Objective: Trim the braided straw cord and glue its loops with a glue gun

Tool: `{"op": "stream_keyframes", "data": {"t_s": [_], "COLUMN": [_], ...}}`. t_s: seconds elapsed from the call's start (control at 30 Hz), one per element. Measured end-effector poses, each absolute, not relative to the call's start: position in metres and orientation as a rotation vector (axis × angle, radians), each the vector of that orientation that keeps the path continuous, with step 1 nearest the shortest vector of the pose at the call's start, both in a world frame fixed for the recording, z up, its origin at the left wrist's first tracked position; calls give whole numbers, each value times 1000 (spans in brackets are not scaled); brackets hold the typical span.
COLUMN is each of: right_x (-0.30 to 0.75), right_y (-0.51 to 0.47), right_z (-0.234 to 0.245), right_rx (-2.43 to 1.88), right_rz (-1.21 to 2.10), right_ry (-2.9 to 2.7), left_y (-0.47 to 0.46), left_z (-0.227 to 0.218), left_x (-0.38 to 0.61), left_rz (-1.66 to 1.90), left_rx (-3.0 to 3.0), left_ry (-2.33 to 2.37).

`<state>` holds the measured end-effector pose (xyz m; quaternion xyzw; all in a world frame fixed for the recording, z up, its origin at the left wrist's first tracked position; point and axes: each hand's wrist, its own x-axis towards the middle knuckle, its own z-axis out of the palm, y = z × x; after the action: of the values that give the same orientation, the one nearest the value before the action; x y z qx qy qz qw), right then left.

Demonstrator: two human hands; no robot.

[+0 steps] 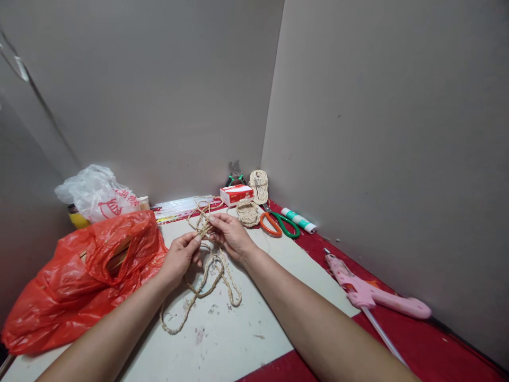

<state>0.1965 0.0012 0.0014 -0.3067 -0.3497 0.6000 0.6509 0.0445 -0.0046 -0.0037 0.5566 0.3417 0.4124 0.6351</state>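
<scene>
My left hand [180,256] and my right hand [229,234] meet over a white board [238,329], both pinched on a length of tan jute rope [207,281]. The rope runs between the fingers near its upper strands, and its loose loops trail down onto the board below my hands. More strands rise toward the back behind my fingers.
A red plastic bag [87,276] lies left, a white bag [97,193] behind it. At the back are a small red-and-white box [236,194], coiled rope pieces [248,212], orange-and-green scissors [280,224] and a glue stick [299,220]. A pink glue gun [369,292] rests on the red cloth [437,345] at right.
</scene>
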Motion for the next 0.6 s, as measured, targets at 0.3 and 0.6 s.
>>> {"op": "stream_keyframes", "data": {"t_s": [0.3,0.6], "right_x": [191,195], "right_y": [-6,-8], "right_z": [6,4], "right_rx": [-653,-600], "right_rz": [1437,1590], "right_ry": [-946,-1013], "left_y": [-5,-6], "left_z": [0,2], "left_x": [45,43], "left_rz": [968,878], "left_rx": [1175,1121], "left_ry": [718,657]}}
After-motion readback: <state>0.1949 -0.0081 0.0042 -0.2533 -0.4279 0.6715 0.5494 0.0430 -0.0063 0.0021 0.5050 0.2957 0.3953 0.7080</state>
